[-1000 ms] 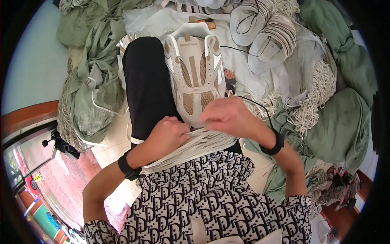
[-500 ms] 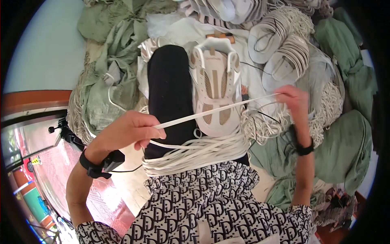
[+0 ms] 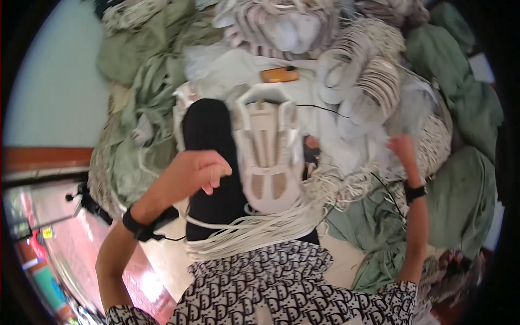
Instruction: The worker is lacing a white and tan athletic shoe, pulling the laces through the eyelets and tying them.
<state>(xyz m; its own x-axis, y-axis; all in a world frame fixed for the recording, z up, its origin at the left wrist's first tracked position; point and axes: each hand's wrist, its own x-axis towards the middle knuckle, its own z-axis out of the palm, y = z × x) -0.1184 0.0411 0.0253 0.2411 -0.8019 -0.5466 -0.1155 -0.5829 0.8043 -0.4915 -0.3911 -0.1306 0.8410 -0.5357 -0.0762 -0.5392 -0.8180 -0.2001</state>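
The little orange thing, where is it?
In the head view the orange block lies near the top middle, on the white cloth, just above the white shoe upper and left of the coiled cord bundles.

Light: bright, even daylight, soft shadows | Glare: sheen on the reddish floor [image 3: 59, 227] lower left | Blur: right hand [image 3: 403, 149] smeared, centre soft | Edges: fisheye bending, black vignette at the corners

A heaped work surface carries green fabric bundles [image 3: 466, 200], white lace piles [image 3: 374, 81] and an orange block [image 3: 280, 75].
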